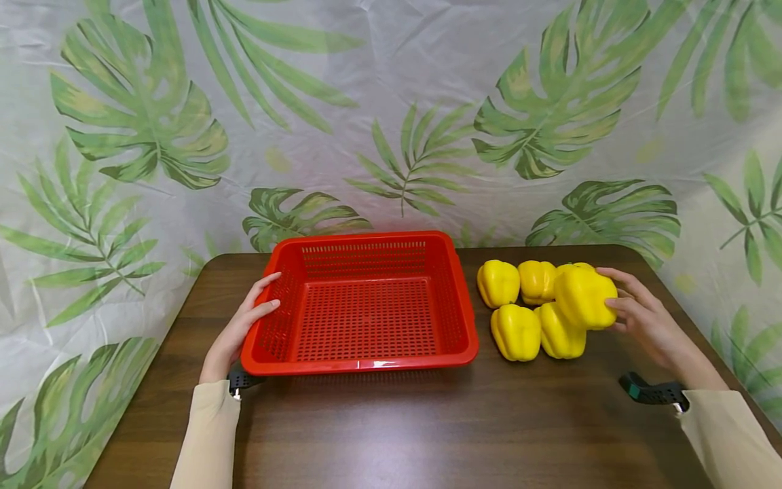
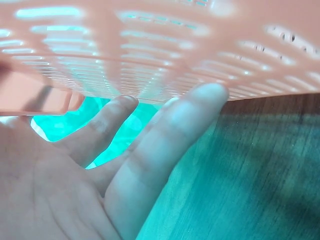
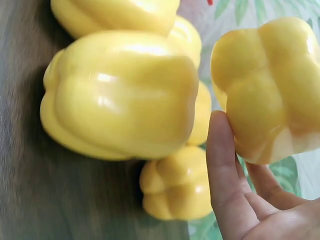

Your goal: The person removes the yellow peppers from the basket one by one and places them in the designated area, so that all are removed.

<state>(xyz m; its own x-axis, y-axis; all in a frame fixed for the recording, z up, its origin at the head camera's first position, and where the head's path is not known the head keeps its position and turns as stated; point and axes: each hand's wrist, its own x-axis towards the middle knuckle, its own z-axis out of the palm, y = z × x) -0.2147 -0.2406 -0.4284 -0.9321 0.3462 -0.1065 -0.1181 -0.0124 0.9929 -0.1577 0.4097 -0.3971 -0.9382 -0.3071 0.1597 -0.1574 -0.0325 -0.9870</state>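
A yellow bell pepper is held up over the other peppers by my right hand, fingers and thumb on its right side. The right wrist view shows this held pepper off the table, lobed end toward the camera. Several more yellow bell peppers sit close together below and left of it. On the left, a red perforated plastic basket has my left hand gripping its left rim. From the left wrist, fingers lie along the basket's slotted outer wall.
Everything stands on a dark brown wooden table. Behind it hangs a pale cloth printed with green leaves, close to the table's back edge. Each wrist wears a black strap.
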